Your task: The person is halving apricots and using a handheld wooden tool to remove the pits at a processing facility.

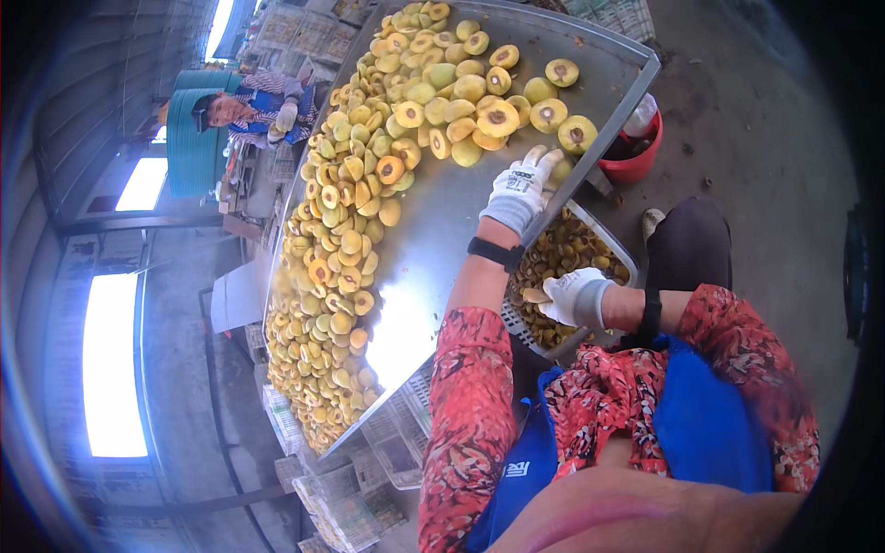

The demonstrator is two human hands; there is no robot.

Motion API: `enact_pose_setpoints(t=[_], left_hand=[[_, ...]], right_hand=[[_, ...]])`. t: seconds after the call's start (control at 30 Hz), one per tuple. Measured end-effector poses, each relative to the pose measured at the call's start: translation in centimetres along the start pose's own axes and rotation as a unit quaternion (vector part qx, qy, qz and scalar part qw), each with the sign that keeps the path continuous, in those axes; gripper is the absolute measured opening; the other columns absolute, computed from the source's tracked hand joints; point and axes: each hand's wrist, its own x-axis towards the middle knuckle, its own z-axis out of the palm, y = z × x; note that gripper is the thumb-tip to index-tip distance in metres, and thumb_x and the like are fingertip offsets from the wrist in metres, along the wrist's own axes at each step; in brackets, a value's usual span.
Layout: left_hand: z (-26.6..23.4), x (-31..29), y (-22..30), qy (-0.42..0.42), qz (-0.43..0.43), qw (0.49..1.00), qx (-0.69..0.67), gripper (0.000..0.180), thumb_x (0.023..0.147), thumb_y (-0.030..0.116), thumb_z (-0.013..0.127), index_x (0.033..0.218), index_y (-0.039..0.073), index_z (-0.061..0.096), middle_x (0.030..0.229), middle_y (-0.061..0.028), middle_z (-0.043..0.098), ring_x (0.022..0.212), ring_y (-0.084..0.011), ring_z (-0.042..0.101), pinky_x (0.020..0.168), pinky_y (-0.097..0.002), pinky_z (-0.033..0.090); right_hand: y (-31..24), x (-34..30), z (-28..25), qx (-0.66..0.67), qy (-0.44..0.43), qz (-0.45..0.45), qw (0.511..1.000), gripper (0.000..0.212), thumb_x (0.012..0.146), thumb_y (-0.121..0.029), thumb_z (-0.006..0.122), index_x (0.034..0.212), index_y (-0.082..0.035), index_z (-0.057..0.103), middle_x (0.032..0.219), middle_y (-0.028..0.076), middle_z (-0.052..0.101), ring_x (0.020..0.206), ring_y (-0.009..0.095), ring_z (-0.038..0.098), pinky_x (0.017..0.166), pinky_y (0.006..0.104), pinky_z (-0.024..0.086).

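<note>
Halved yellow-green peaches, several with brown pits showing, lie along the left and far side of a metal table. At the table's right rim, my left hand wears a white glove, its fingers curled over a peach half. My right hand, also gloved in white, is closed around a small brownish piece whose kind I cannot make out. It is above a white crate holding many brownish-yellow pieces.
A red bucket with a clear plastic item in it stands beyond the table's right rim. Across the table is another person in gloves and a blue apron. Stacked crates lie below the near left edge. Teal stacked trays stand far left.
</note>
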Motion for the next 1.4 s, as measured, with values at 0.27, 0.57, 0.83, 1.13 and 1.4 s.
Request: enact_pose_setpoints(t=[0.27,0.57,0.83,1.13,1.4], left_hand=[[-1.7,0.1,0.8,-0.062,-0.149,0.987,-0.028,0.054,0.078,0.027,0.071,0.124,0.014,0.047,0.128,-0.0140,0.053,0.115,-0.0317,0.055,0.096,-0.0383,0.045],[3.2,-7.9,-5.7,-0.010,-0.225,0.974,-0.030,0.055,0.078,0.028,0.069,0.129,0.016,0.050,0.115,-0.0129,0.059,0.103,-0.0296,0.061,0.089,-0.0378,0.051],[4.6,-19.4,-5.7,0.273,-0.172,0.442,-0.837,0.061,0.079,0.041,0.060,0.127,0.004,0.050,0.117,-0.0177,0.060,0.089,-0.0301,0.064,0.069,-0.0392,0.054],[6.5,-19.2,1.6,0.412,-0.216,0.414,-0.783,0.067,0.088,0.061,0.046,0.129,0.007,0.051,0.118,-0.0159,0.060,0.105,-0.0268,0.058,0.085,-0.0387,0.051],[7.2,-17.9,3.4,0.497,-0.205,0.497,-0.681,0.053,0.097,0.041,0.040,0.123,-0.003,0.052,0.105,-0.0141,0.060,0.095,-0.0237,0.059,0.083,-0.0343,0.050]], right_hand=[[-0.1,-0.5,-0.3,-0.017,-0.007,-0.024,1.000,0.043,0.092,-0.042,0.050,0.105,-0.003,0.065,0.093,0.017,0.070,0.090,0.034,0.067,0.078,0.0428,0.052],[0.5,-0.2,-0.2,0.002,0.041,-0.082,0.996,0.044,0.087,-0.043,0.052,0.092,-0.003,0.069,0.085,0.019,0.069,0.085,0.035,0.067,0.077,0.0435,0.053],[0.2,0.7,-0.9,0.319,-0.007,-0.042,0.947,0.038,0.094,-0.041,0.051,0.096,-0.003,0.056,0.065,0.011,0.065,0.048,0.020,0.062,0.048,0.0338,0.049],[-1.2,3.1,2.2,0.345,0.081,-0.123,0.927,0.041,0.094,-0.042,0.050,0.087,-0.002,0.054,0.059,0.011,0.061,0.047,0.023,0.061,0.049,0.0344,0.048],[-1.9,1.7,1.9,0.374,-0.009,-0.075,0.924,0.040,0.096,-0.041,0.048,0.089,-0.002,0.055,0.059,0.010,0.061,0.048,0.020,0.060,0.047,0.0327,0.046]])
